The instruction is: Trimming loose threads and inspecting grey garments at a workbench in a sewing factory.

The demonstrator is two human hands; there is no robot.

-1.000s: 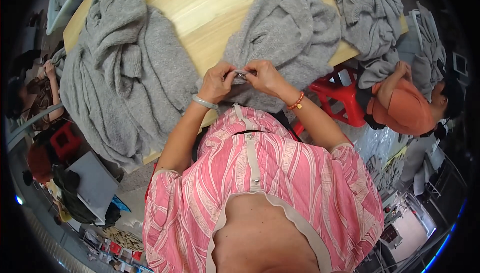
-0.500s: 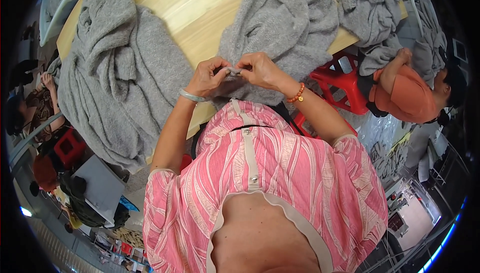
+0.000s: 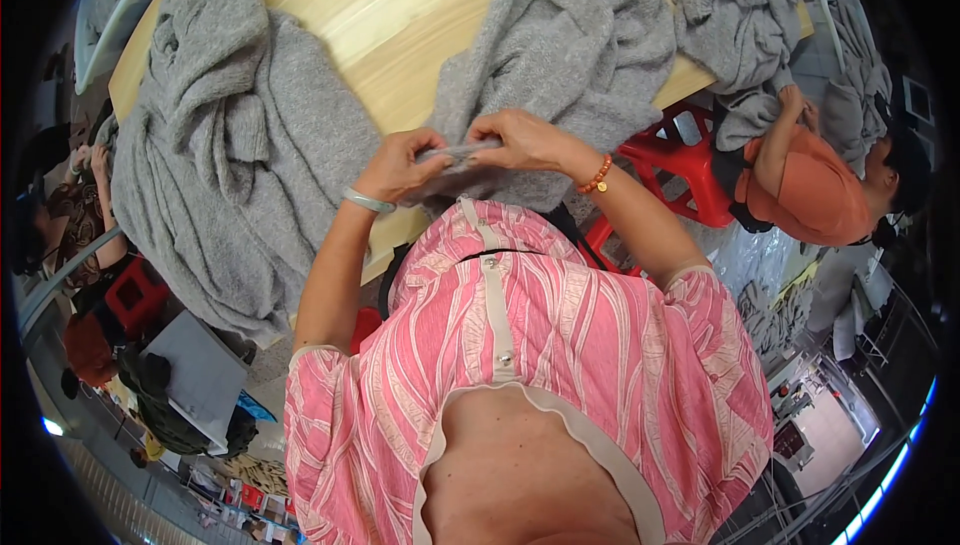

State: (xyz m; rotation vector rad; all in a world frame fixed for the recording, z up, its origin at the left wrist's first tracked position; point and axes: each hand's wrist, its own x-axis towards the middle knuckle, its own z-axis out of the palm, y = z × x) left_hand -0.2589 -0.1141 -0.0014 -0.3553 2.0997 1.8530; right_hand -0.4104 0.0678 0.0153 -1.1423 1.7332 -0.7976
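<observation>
A grey knitted garment (image 3: 560, 65) lies bunched on the wooden table (image 3: 370, 5), its near end reaching over the edge toward my lap. My left hand (image 3: 400, 163) pinches a narrow edge of this knit between thumb and fingers. Close by on the right, my right hand (image 3: 515, 140) grips the same edge, so a short strip stretches between the two. Exactly what lies under the fingertips is too small to make out. To the left, a larger heap of grey knitwear (image 3: 240, 145) spreads over the table and hangs off its near edge.
More grey knitwear (image 3: 735, 15) sits at the table's far right. Beside it are a red plastic stool (image 3: 690, 165) and a person in an orange top (image 3: 815, 185) handling grey knit. Another person (image 3: 85, 205) works at the left, near a red stool (image 3: 135, 290).
My hands have moved slightly apart, the left one outward and down, and the strip of knit between them is now longer. The person in orange has shifted their hands.
</observation>
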